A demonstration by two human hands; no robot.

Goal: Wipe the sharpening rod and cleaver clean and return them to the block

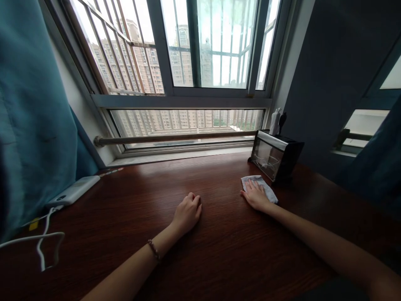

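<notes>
My right hand (255, 195) lies flat with its fingers spread on a pale grey cloth (270, 193), pressing it against the dark reddish-brown wooden table (216, 246). Parts of the cloth stick out past the fingers and beside the wrist. My left hand (187, 212) rests on the table near the middle, its fingers curled into a loose fist with nothing visible in them. A beaded bracelet (153, 249) circles the left wrist. Just behind the cloth stands a black box with a clear front (266, 155).
On the box stand a white bottle (275, 121) and a dark brush-like item (282, 121). At the left lie a white power strip (75, 190) and a white cable (46, 236), by a blue curtain (34, 104). A metal rail (175, 138) crosses the window behind the table.
</notes>
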